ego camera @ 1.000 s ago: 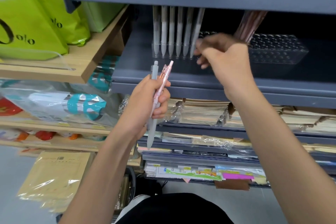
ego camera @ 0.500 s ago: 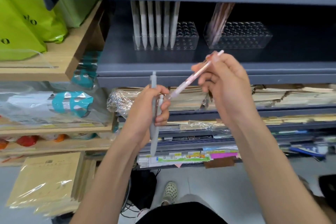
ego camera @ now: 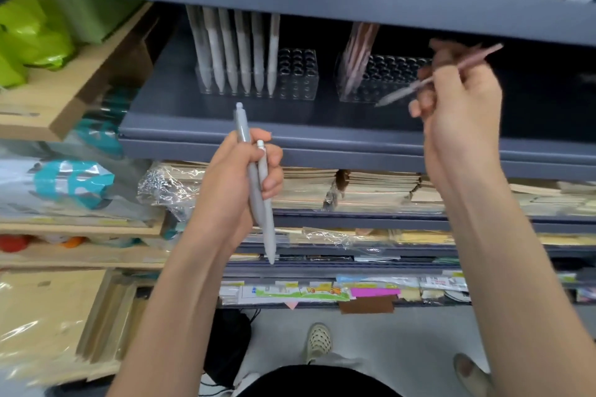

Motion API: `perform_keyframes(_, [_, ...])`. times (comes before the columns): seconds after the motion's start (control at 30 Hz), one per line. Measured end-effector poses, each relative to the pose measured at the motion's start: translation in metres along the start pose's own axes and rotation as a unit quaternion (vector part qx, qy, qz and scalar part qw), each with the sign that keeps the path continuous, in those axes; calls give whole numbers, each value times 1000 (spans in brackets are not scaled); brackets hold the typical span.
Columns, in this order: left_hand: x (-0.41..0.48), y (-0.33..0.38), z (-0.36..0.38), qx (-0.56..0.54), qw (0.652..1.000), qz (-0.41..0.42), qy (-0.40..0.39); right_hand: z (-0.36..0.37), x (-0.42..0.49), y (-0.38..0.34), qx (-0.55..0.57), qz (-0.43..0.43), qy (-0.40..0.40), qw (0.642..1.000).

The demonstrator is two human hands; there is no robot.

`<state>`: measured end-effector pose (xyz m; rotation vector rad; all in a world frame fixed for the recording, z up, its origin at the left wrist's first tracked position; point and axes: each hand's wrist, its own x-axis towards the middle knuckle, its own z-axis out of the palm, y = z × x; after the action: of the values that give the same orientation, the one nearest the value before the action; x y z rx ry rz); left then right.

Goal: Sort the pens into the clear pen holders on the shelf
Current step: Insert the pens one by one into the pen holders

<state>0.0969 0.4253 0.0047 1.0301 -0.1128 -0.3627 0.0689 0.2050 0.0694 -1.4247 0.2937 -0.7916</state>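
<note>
Gripping two grey pens (ego camera: 260,193) upright in the left hand (ego camera: 238,182), fingers curled round the barrels, tips down, clickers above the fist. Pinching one pink pen (ego camera: 404,91) in the right hand (ego camera: 459,113), seemingly between thumb and fingertips, though blurred; slanted, tip low and leftward. Beyond the left hand, on the grey shelf (ego camera: 290,126): a clear holder (ego camera: 296,74) with a row of grey pens (ego camera: 240,51) standing at its left end. Just left of the right hand: a second clear holder (ego camera: 387,80), a few pink pens (ego camera: 358,51) leaning at its left end, the held pen's tip near its front.
</note>
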Motion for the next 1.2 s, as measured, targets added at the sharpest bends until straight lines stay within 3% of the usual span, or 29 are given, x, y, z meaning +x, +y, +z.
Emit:
perform_keyframes(0.23, [21, -9, 31, 8, 996, 79, 33, -7, 46, 14, 26, -32, 1, 999])
perform_keyframes(0.43, [30, -18, 49, -7, 992, 115, 49, -5, 81, 32, -157, -17, -75, 985])
perform_keyframes(0.5, [32, -20, 52, -8, 991, 121, 55, 1, 88, 32, -226, -19, -113, 967])
perform_keyframes(0.6, [33, -21, 55, -5, 990, 122, 71, 6, 96, 32, -404, -58, -157, 900])
perform_keyframes(0.73, [30, -20, 54, 6, 986, 130, 100, 16, 96, 30, -452, -65, -197, 868])
perform_keyframes(0.87, [25, -16, 47, 13, 986, 131, 107, 23, 90, 33, -423, -75, -174, 886])
perform_keyframes(1.03, [22, -9, 37, 11, 987, 126, 100, 23, 88, 45, -457, -122, -136, 871])
perform_keyframes(1.2, [18, -1, 31, -13, 989, 121, 83, 18, 79, 47, -383, -123, -84, 912])
